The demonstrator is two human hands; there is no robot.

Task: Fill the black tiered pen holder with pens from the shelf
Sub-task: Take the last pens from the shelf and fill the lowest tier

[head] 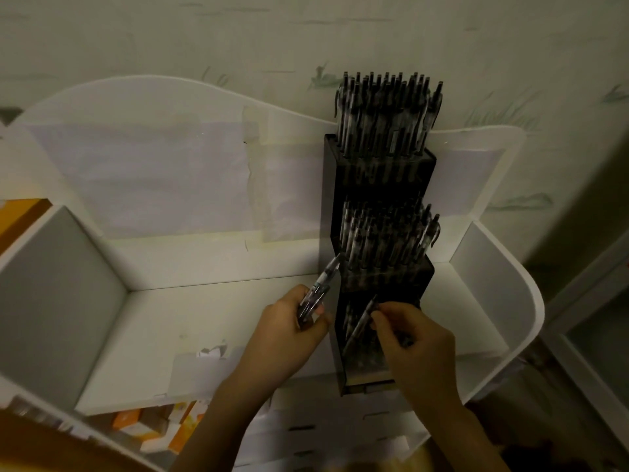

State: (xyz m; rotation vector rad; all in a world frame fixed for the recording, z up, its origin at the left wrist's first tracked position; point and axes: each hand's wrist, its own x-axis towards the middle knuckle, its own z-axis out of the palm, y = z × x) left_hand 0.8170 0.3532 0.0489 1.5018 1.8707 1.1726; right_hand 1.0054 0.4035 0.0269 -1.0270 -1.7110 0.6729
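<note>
The black tiered pen holder (384, 185) stands on a white shelf (204, 321), right of centre. Its top tier and middle tier are packed with dark pens standing upright. In the bottom tier several pens lean. My right hand (415, 345) pinches one pen (360, 321) that slants into the bottom tier. Just left of the holder, my left hand (289, 332) grips a small bunch of pens (318, 291), their tips pointing up towards the holder's side.
The shelf unit has a curved white back panel (153, 107) and a grey divider (58, 294) on the left. Orange and white boxes (153, 427) lie on the level below. Another white unit (592, 321) stands at the far right.
</note>
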